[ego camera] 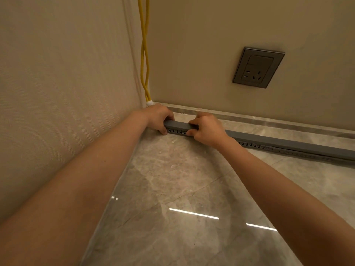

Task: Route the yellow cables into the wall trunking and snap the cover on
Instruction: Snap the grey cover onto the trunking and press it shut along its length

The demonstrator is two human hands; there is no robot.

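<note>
Two yellow cables [144, 54] hang down the room corner and end at a white wrap just above the floor, behind my left hand. A long grey slotted trunking [259, 145] lies on the floor along the back wall, with a grey cover [177, 126] on top of it. My left hand [158, 118] grips the trunking's left end at the corner, thumb on the slotted side. My right hand [206, 128] clamps the cover a little further right, fingers over the top and thumb against the front. The cables inside the trunking are hidden.
A grey wall socket [258, 67] sits on the back wall at the upper right. A pale stone skirting [269, 120] runs behind the trunking. Glossy marble floor tiles [182, 198] spread in front. A textured wall [57, 83] closes off the left side.
</note>
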